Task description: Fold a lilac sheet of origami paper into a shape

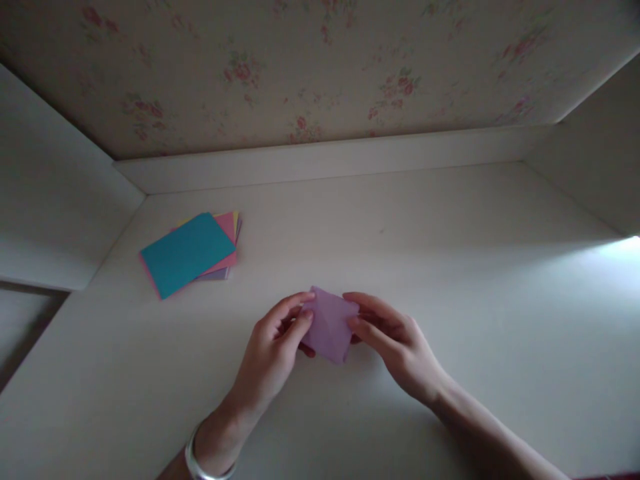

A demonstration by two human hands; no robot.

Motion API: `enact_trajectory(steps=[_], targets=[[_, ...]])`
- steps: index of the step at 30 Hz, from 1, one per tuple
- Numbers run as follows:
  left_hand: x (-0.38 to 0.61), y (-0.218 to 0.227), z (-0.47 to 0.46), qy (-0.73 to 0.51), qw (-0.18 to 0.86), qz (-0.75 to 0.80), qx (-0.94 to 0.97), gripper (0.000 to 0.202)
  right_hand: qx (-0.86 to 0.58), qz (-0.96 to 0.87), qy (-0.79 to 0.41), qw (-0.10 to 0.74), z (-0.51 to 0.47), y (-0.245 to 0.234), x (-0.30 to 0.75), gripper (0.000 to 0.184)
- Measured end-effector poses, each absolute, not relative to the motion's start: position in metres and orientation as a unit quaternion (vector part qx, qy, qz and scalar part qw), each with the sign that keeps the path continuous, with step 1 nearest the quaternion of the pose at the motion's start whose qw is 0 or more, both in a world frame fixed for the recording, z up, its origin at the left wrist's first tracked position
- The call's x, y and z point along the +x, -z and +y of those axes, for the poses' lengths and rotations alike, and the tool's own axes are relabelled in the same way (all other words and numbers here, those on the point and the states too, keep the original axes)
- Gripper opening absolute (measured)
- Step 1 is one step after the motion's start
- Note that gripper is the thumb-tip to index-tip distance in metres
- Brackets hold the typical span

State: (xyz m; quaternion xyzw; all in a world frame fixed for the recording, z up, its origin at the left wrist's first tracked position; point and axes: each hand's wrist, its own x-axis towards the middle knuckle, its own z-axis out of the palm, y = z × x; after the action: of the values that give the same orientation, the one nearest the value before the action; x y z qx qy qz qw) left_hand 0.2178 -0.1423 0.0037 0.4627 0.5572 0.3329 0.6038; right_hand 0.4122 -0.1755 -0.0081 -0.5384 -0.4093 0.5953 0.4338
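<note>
Left hand: closed on the left edge of the folded paper, thumb on the near face, other fingers at the edge and behind. Right hand: pinching the opposite edge, thumb likewise on the face.

Folded paper: one piece, lilac, matt, plain-faced; small, four-sided, set askew with one corner up and one toward the wearer; faint creases cross the face. Located between the two hands, above the white tabletop; whether it touches the surface cannot be told.

Bracelet: silver-toned, on the left wrist.

Stack of coloured sheets: on the tabletop, beyond and left of the hands; teal uppermost, with pink, yellow and purple edges fanned beneath.

Wallpaper: pale, with pink-red flower sprigs, behind the tabletop above a white ledge.
</note>
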Motion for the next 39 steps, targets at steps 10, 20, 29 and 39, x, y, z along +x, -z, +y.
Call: enact_trajectory(steps=[10, 20, 29, 39], targets=[[0.21, -0.013, -0.141, -0.324, 0.706, 0.481, 0.406, 0.044, -0.445, -0.469, -0.639, 0.417, -0.175, -0.005, 0.424, 0.034], [0.208, -0.021, -0.142, -0.304, 0.74, 0.434, 0.414, 0.043, -0.466, -0.436, -0.641, 0.427, -0.173, -0.004, 0.428, 0.03], [0.204, -0.012, -0.141, -0.291, 0.747, 0.428, 0.418, 0.029, -0.461, -0.447, -0.621, 0.449, -0.173, -0.002, 0.428, 0.024], [0.206, -0.014, -0.14, -0.284, 0.724, 0.441, 0.447, 0.04, -0.49, -0.476, -0.583, 0.439, -0.17, -0.003, 0.427, 0.025]])
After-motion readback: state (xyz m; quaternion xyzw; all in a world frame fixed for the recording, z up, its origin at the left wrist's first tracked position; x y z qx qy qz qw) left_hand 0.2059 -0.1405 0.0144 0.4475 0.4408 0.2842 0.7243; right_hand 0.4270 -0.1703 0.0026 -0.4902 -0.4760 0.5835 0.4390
